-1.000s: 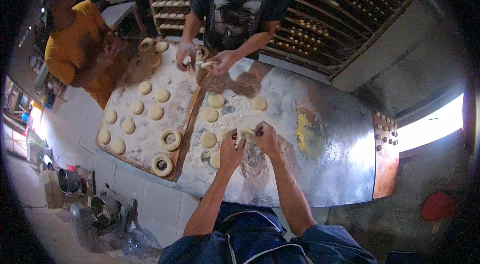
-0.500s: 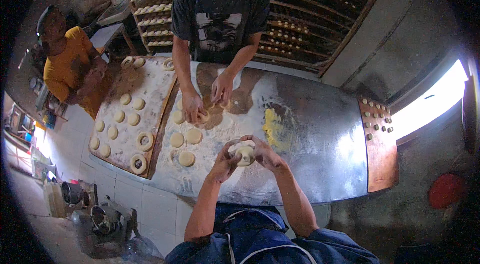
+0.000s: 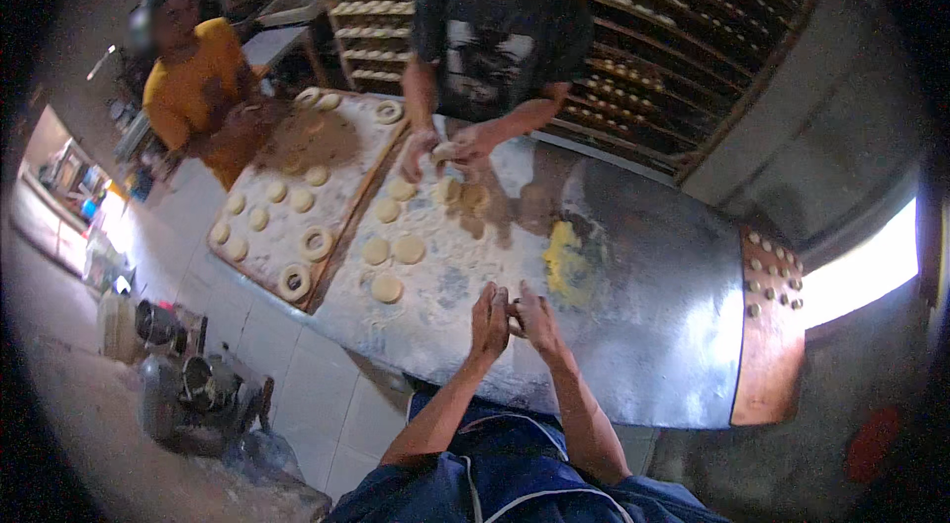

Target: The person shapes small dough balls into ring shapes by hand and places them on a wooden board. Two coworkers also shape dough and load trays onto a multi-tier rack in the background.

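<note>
Close to the table's near edge, a piece of pale dough [image 3: 516,326] is held between my two hands, mostly covered by fingers. My left hand [image 3: 487,325] presses against it from the left, fingers pointing away from me. On the other side my right hand [image 3: 539,325] grips it with bent fingers. Left of my hands, round dough discs [image 3: 387,288] lie on the floured metal table [image 3: 643,325]. Across the table, a co-worker in a dark shirt handles another piece of dough [image 3: 444,152].
A floured wooden board [image 3: 272,266] at left carries dough discs and dough rings [image 3: 294,282]. A yellow smear [image 3: 562,261] marks the table beyond my right hand. At the right end lies a board [image 3: 767,380] with small dough pieces. Behind stands a loaded rack [image 3: 368,8]; a second co-worker [image 3: 203,97] stands left.
My view has swung left. My hands have turned from cupping the dough, its face showing, to holding it between them. The co-worker across has lifted dough off the table.
</note>
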The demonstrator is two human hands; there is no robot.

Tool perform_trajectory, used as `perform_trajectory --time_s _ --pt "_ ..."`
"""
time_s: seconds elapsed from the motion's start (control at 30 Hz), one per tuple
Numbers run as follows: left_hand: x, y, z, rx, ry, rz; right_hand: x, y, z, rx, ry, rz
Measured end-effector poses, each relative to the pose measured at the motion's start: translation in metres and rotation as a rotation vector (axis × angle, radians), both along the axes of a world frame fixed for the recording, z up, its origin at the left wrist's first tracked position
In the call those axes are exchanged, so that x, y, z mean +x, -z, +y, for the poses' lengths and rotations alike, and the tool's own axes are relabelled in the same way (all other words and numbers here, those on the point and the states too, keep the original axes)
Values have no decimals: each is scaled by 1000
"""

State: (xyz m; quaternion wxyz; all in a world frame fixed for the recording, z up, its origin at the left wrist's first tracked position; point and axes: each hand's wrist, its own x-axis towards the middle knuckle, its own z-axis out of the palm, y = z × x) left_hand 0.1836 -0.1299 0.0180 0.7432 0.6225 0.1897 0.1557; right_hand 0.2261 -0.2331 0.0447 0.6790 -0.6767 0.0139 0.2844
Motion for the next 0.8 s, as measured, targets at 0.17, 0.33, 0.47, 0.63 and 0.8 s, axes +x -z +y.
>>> perform_trajectory --time_s 0.17,0.33,0.47,0.63,0.8 --pt "-3 35 24 195 123 -192 -19 5 15 21 266 -15" --pt "-12 54 35 -853 -38 -166 -35 -16 47 -27 142 -214" --pt "-5 43 74 1015 -28 -311 -24 35 52 -20 29 -118" --pt "-14 53 91 -1198 69 -423 -40 61 71 20 80 -295" --pt "-26 32 123 447 22 -196 -29 58 93 15 -209 -358"
